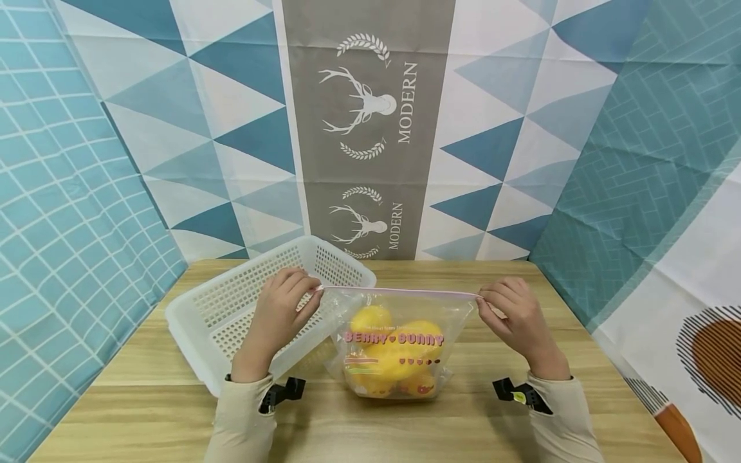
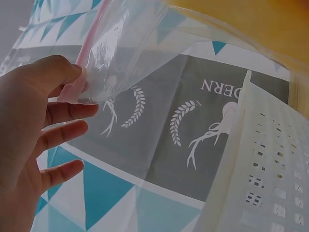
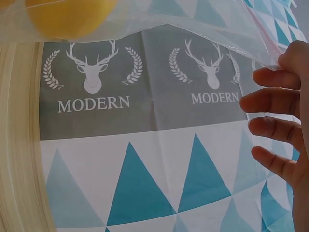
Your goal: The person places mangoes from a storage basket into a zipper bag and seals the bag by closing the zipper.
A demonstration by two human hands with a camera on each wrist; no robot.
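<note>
A clear zip bag (image 1: 399,308) printed "BERRY BUNNY" stands on the table with several yellow fruits (image 1: 425,334), apparently lemons, inside. Its pink zip edge (image 1: 399,292) is stretched straight across the top. My left hand (image 1: 283,315) pinches the left top corner between thumb and index finger; in the left wrist view the other fingers (image 2: 65,133) are spread below the corner. At the opposite corner, my right hand (image 1: 517,318) pinches the bag's edge the same way, its remaining fingers (image 3: 273,101) loosely bent in the right wrist view.
A white perforated plastic basket (image 1: 199,334) sits behind and left of the bag, partly hidden by my left forearm. The wooden table (image 1: 405,437) reaches back to a patterned cloth backdrop (image 1: 370,161). Tiled-pattern cloth (image 1: 75,193) hangs at the left side.
</note>
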